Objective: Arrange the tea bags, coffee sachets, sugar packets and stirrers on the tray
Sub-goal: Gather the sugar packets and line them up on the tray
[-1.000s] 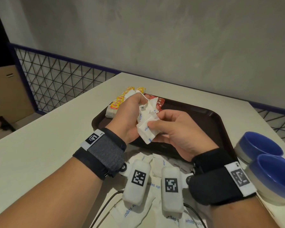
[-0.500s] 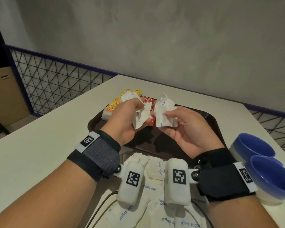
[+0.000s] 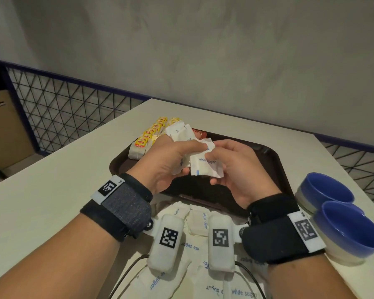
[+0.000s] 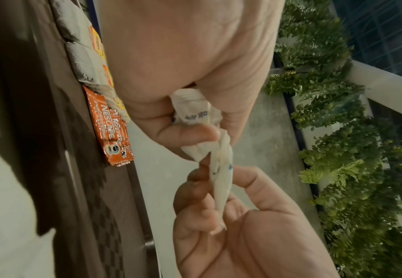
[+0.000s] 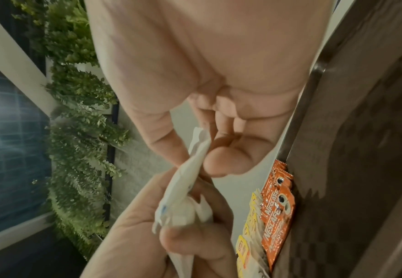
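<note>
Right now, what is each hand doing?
Left hand: grips a bunch of sugar packets.
Right hand: pinches one white sugar packet.

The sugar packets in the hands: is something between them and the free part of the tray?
Nothing visible. Both hands hold the sugar packets above the tray; its dark floor below and to the right lies bare.

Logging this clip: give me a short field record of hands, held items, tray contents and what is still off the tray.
left hand: grips bunch of sugar packets
right hand: pinches one sugar packet
tray: tea bags, coffee sachets
table: loose sugar packets near edge, two blue bowls at right
stirrers: none seen
</note>
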`<state>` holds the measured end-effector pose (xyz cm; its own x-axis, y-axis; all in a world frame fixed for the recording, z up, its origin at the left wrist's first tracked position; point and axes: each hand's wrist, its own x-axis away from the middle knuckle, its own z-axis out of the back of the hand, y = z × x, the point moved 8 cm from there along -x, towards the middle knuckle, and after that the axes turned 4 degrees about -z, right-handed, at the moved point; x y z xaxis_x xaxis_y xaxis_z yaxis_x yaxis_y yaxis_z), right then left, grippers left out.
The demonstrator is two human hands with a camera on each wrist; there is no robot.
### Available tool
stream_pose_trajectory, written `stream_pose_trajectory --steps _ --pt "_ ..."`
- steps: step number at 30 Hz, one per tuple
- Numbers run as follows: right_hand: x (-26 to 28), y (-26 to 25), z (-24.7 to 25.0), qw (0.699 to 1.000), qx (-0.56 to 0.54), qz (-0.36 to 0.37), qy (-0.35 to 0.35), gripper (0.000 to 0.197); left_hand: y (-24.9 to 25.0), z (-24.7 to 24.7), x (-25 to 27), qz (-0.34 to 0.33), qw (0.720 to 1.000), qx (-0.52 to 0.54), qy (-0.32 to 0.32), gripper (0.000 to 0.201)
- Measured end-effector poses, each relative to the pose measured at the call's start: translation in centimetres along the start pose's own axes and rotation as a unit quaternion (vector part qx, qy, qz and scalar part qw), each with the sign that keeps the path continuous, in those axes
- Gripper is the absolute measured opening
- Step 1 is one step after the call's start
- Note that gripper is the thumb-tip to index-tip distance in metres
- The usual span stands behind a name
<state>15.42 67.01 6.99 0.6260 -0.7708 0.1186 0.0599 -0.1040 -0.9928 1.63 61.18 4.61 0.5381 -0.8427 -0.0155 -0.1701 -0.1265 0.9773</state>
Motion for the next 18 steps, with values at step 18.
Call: stream_pose_trajectory --steps 18 --pt "-0.4 -0.5 1.8 0.993 -0.111 0.020 -0.026 0.015 -0.4 -0.2 0.5 0.049 0.999 0.014 -0.011 0.027"
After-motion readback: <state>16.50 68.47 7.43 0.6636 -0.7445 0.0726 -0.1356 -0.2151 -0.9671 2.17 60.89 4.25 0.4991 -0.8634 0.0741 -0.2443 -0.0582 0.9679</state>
